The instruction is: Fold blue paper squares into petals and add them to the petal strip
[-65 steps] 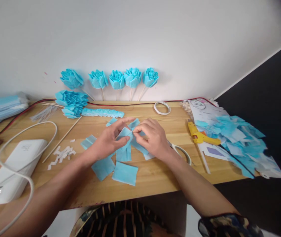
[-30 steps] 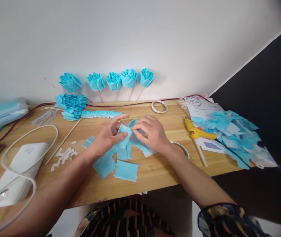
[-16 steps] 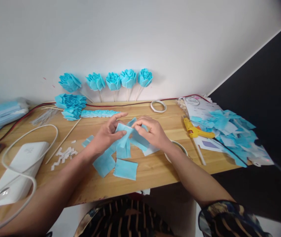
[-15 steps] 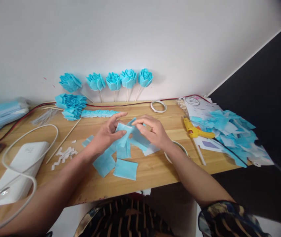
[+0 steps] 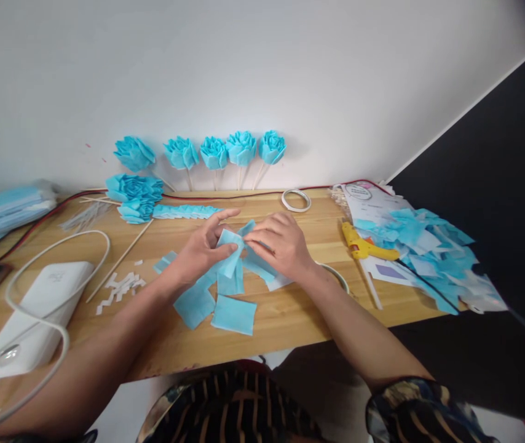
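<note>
My left hand (image 5: 201, 251) pinches a light-blue square of thin cloth (image 5: 229, 253) between thumb and fingers, above the table. My right hand (image 5: 285, 243) is closed at the square's right edge, its thumb and fingertips pressed together there; the exact spot they grip is partly hidden. Beneath both hands lie several loose blue squares, one flat near the front (image 5: 233, 315) and another to its left (image 5: 195, 307). Behind my left hand runs a pleated blue strip (image 5: 184, 212), beside a pile of blue cloth flowers (image 5: 134, 197).
Several blue flowers on sticks (image 5: 241, 147) lean against the wall. To the right are a yellow glue gun (image 5: 366, 247), a heap of blue scraps (image 5: 428, 246) and a tape roll (image 5: 296, 200). A white power bank (image 5: 36, 320) with a cable, a stick (image 5: 119, 261) and white snippets (image 5: 122, 286) lie left.
My right hand has moved slightly left to the edge of the cloth square, and its fingers have drawn together. The left hand keeps its hold almost unchanged.
</note>
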Motion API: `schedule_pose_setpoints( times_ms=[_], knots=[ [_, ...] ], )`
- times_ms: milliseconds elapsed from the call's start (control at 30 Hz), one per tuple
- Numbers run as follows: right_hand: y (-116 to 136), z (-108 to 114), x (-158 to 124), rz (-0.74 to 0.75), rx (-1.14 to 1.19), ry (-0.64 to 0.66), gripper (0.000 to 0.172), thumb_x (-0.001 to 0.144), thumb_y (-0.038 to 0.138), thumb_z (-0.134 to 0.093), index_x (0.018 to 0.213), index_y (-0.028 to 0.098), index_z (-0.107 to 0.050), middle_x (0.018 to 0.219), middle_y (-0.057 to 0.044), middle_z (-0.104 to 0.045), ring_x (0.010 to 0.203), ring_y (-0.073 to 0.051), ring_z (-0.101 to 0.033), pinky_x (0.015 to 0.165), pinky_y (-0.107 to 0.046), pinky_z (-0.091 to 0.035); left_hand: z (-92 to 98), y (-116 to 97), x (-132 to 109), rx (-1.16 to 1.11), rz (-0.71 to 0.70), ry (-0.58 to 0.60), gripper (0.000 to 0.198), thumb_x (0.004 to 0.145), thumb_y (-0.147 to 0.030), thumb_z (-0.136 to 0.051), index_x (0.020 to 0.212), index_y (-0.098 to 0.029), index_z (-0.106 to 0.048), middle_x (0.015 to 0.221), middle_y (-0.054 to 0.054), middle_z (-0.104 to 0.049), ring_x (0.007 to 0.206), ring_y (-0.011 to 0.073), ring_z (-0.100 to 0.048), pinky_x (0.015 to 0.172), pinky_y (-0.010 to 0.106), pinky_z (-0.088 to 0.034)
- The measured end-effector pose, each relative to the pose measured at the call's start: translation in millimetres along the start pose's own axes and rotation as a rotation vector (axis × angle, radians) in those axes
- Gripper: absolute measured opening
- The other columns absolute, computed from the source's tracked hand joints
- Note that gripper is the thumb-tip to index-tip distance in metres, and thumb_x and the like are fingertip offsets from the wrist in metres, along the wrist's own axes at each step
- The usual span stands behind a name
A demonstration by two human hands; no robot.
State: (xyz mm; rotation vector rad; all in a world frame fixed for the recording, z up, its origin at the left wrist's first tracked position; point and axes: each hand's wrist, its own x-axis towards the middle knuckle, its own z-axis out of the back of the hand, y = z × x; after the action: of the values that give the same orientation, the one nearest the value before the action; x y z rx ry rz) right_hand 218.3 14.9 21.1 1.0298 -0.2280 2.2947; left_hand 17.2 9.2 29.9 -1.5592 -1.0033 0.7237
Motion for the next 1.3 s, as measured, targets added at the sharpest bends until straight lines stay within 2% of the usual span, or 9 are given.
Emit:
schedule_pose_setpoints(
  times_ms=[300,667,733,800,867,967,1033,1133,1300],
  knots=[
    [3,-2,0,0.014,-0.037,-0.01,0.009,0.087,0.018,-0.059,0.08,0.021,-0.064,0.079,-0.001,-0.069,0.076,-0.017,-0.055,0.075,-0.034,-0.038,0.6,1,0,0.056,0.008,0.003,0.066,0.076,-0.019,-0.071,0.135,-0.02,-0.042,0.081,-0.001,-0.062,0.061,0.0085,-0.056,0.054,0.018,-0.043],
    [3,-10,-4,-0.194,0.229,-0.048,0.009,0.082,0.014,-0.059,0.075,0.021,-0.061,0.074,-0.001,-0.063,0.075,-0.016,-0.056,0.075,-0.034,-0.042,3.4,2,0,0.075,-0.05,0.047,0.064,0.076,-0.018,-0.071,0.133,-0.018,-0.042,0.082,-0.001,-0.063,0.068,0.01,-0.058,0.059,0.019,-0.046],
    [3,-9,-4,-0.268,0.323,-0.017,0.01,0.083,0.017,-0.059,0.075,0.021,-0.063,0.075,-0.001,-0.065,0.077,-0.017,-0.058,0.078,-0.034,-0.043,3.9,2,0,0.054,-0.049,0.041,0.064,0.076,-0.018,-0.072,0.133,-0.019,-0.044,0.081,-0.001,-0.063,0.067,0.01,-0.058,0.058,0.019,-0.046],
    [1,-6,-4,-0.392,0.469,0.025,0.01,0.087,0.022,-0.058,0.084,0.022,-0.068,0.084,-0.002,-0.068,0.084,-0.017,-0.061,0.082,-0.034,-0.045,4.4,2,0,0.017,-0.033,0.024,0.065,0.075,-0.018,-0.073,0.133,-0.021,-0.045,0.081,-0.001,-0.064,0.066,0.0104,-0.059,0.057,0.019,-0.046],
    [-1,-5,-5,-0.554,0.662,0.031,0.021,0.092,0.032,-0.054,0.105,0.025,-0.068,0.1,-0.003,-0.069,0.095,-0.018,-0.062,0.087,-0.035,-0.046,5.0,3,1,-0.038,-0.017,-0.001,0.068,0.075,-0.019,-0.074,0.135,-0.023,-0.044,0.08,-0.001,-0.064,0.065,0.011,-0.06,0.056,0.02,-0.047],
    [-4,-7,-8,-0.737,0.966,0.029,0.041,0.094,0.041,-0.048,0.134,0.03,-0.053,0.116,-0.003,-0.066,0.108,-0.019,-0.061,0.097,-0.039,-0.045,5.9,4,2,-0.126,-0.029,-0.05,0.072,0.074,-0.02,-0.076,0.137,-0.025,-0.042,0.078,-0.002,-0.065,0.064,0.0115,-0.062,0.058,0.021,-0.049],
    [-4,-11,-9,-0.79,1.16,0.083,0.05,0.092,0.042,-0.053,0.14,0.031,-0.044,0.121,-0.003,-0.065,0.111,-0.02,-0.06,0.101,-0.041,-0.044,6.7,6,4,-0.162,-0.046,-0.076,0.074,0.073,-0.021,-0.077,0.138,-0.025,-0.042,0.08,-0.002,-0.066,0.064,0.0116,-0.062,0.06,0.022,-0.049],
    [1,-16,-9,-0.821,1.408,0.186,0.063,0.087,0.035,-0.062,0.145,0.031,-0.036,0.123,-0.004,-0.063,0.11,-0.019,-0.06,0.097,-0.04,-0.047,7.9,9,5,-0.169,-0.067,-0.108,0.074,0.074,-0.021,-0.076,0.139,-0.025,-0.041,0.081,-0.002,-0.066,0.064,0.0111,-0.062,0.059,0.022,-0.049],
    [10,-21,-6,-0.855,1.545,0.221,0.07,0.079,0.025,-0.071,0.142,0.028,-0.039,0.115,-0.004,-0.064,0.099,-0.014,-0.062,0.089,-0.03,-0.05,7.3,12,6,-0.125,-0.119,-0.157,0.078,0.073,-0.021,-0.077,0.141,-0.025,-0.039,0.081,-0.002,-0.066,0.069,0.0116,-0.062,0.062,0.022,-0.049]
  ],
)
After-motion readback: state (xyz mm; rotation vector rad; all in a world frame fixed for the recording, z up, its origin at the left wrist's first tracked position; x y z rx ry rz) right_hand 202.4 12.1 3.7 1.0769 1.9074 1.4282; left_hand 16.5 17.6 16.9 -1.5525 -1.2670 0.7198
